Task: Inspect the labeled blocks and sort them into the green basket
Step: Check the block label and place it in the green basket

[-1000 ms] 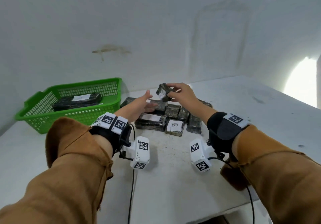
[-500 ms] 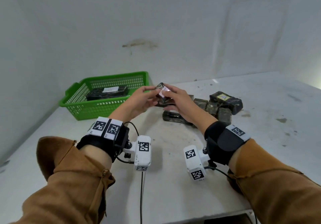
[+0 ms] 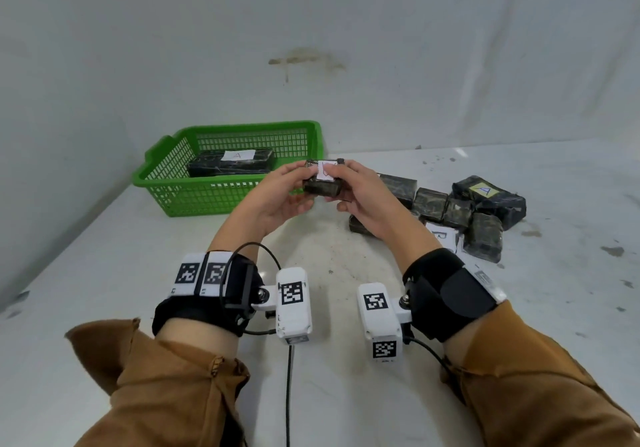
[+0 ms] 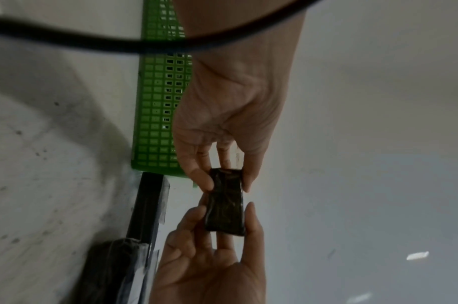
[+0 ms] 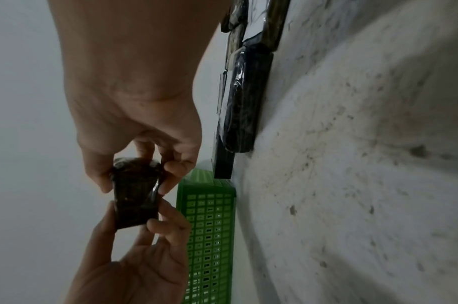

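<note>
A small dark wrapped block point(image 3: 320, 186) with a white label on top is held up between both hands above the table. My left hand point(image 3: 298, 184) pinches its left end and my right hand point(image 3: 342, 186) pinches its right end. In the left wrist view the block point(image 4: 225, 202) sits between left hand point(image 4: 227, 184) and right hand point(image 4: 223, 224). The right wrist view shows the block point(image 5: 135, 193) from below, label hidden. The green basket point(image 3: 221, 197) stands just behind and left, with one long dark block labeled A point(image 3: 231, 166) inside.
A pile of several dark wrapped blocks point(image 3: 446, 209) lies on the white table to the right, one with a yellow label marked A point(image 3: 485, 190), one with a white label point(image 3: 444, 238). A wall rises close behind the basket. Cables run from the wrist cameras.
My left hand has come up and taken the block's left end. Both hands have drawn the block nearer and turned its white label upward. The head view has swung left.
</note>
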A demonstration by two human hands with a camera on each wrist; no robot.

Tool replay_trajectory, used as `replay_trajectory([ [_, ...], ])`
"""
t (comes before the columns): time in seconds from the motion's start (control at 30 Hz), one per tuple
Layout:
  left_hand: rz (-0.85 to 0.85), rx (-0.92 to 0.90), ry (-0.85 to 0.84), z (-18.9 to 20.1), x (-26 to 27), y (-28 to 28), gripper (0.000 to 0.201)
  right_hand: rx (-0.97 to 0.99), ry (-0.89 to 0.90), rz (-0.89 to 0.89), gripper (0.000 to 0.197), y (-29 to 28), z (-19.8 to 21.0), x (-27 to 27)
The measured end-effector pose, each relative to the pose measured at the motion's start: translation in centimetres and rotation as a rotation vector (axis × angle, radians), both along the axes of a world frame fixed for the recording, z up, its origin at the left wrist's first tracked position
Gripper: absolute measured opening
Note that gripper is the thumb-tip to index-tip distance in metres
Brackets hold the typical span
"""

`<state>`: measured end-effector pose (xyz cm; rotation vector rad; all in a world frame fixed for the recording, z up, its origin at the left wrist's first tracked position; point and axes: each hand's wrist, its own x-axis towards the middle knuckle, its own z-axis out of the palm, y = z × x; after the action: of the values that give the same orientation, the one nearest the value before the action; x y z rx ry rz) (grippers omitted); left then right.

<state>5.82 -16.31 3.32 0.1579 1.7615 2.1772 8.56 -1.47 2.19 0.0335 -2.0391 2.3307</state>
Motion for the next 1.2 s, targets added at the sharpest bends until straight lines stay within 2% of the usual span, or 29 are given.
replay_trajectory([
  [0.13, -0.070, 0.031, -0.011, 0.0, -0.6, -0.5, 0.028, 0.036, 0.010, 0.026, 0.011, 0.5, 0.4, -0.4],
  [0.37, -0.022, 0.112, 0.017, 0.0, -1.7, -0.1, 0.021, 0.085, 0.058, 0.040, 0.009, 0.5, 1.0, -1.9],
  [0.6, -0.023, 0.122, 0.064, -0.2, -2.7, 0.0, 0.026, 0.144, 0.091, 0.059, 0.022, 0.9, 0.7, -2.6],
  [0.7, -0.010, 0.141, 0.076, -0.1, -2.7, 0.0, 0.027, 0.112, 0.060, 0.039, 0.029, 0.9, 0.5, -2.8],
  [0.8, -0.012, 0.100, 0.096, -0.2, -2.6, -0.2, 0.032, 0.088, 0.046, 0.073, 0.017, 1.3, 0.2, -2.7],
  [0.93, -0.024, 0.038, 0.108, -0.3, -2.4, -0.2, 0.034, 0.071, 0.048, 0.008, 0.007, 1.2, 0.1, -2.7],
  [1.2, 0.013, -0.020, 0.138, -0.2, -2.3, -0.1, 0.033, 0.116, 0.013, -0.013, 0.005, 0.3, 0.1, -2.5],
])
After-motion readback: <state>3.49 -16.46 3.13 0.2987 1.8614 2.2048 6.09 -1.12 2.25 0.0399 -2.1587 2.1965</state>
